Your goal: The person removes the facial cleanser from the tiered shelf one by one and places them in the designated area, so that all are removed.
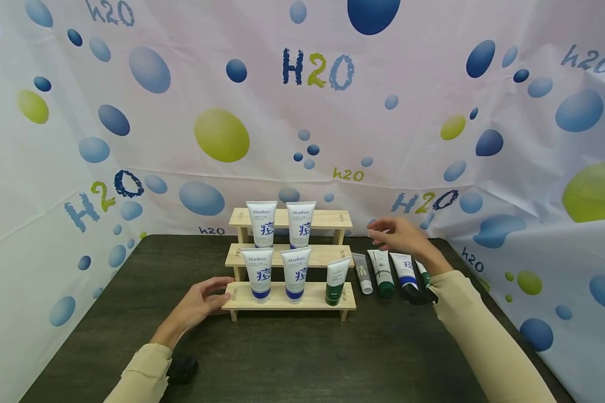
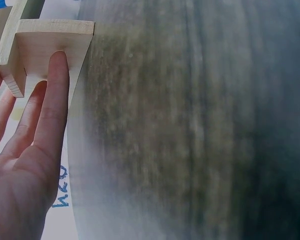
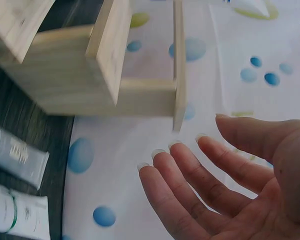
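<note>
In the head view my left hand [image 1: 199, 305] touches the left end of the lowest shelf of a three-tier wooden stand [image 1: 319, 289]. The left wrist view shows its straight fingers against the board's underside and leg. Two white tubes with blue print [image 1: 260, 221] stand on the middle tier. Two more such tubes [image 1: 295, 271] are on the lowest tier, beside a smaller white tube with a green cap [image 1: 336, 277]. My right hand [image 1: 400, 235] hovers over the tubes lying right of the stand. It holds nothing; the right wrist view shows fingers and thumb apart.
On the dark tabletop [image 1: 302, 358] lie a grey tube [image 1: 362, 271], a green-capped tube [image 1: 380, 268], a blue-capped tube [image 1: 404, 267] and another tube [image 1: 422, 271] partly hidden by my right forearm. A printed H2O sheet [image 1: 302, 112] hangs behind and at the sides.
</note>
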Tool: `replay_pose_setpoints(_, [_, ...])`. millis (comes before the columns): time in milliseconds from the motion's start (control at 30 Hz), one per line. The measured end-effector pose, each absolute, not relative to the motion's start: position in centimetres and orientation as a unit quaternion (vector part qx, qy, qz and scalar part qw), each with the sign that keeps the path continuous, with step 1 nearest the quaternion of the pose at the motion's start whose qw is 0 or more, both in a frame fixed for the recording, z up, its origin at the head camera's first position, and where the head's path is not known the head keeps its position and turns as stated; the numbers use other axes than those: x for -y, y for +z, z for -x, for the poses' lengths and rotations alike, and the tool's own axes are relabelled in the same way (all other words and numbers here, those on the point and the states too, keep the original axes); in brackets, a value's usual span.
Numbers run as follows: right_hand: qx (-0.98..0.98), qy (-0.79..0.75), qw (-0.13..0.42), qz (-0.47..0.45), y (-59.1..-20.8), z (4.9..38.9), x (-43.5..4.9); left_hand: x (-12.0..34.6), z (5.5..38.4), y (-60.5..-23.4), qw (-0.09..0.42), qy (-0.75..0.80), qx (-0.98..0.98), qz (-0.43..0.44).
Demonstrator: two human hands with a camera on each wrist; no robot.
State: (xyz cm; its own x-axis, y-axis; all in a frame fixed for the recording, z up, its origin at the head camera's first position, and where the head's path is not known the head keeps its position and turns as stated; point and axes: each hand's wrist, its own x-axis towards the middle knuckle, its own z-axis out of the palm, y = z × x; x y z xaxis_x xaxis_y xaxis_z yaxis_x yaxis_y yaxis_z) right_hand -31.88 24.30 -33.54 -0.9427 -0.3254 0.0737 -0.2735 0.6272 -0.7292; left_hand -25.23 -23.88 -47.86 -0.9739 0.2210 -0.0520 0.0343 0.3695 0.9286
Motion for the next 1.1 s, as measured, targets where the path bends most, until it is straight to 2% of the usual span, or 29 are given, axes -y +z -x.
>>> replay_pose_setpoints(600, [-0.87,-0.432,0.029,0.235,-32.6,31.4,-18.7,23.8,25.2,-47.8,0.086,0.564,-0.817,-0.083])
replay_pose_setpoints(1100, [-0.864,-0.444,0.037,0.234,-31.9,31.2,-14.2,23.7,25.0,-47.8,0.085,0.56,-0.821,-0.077])
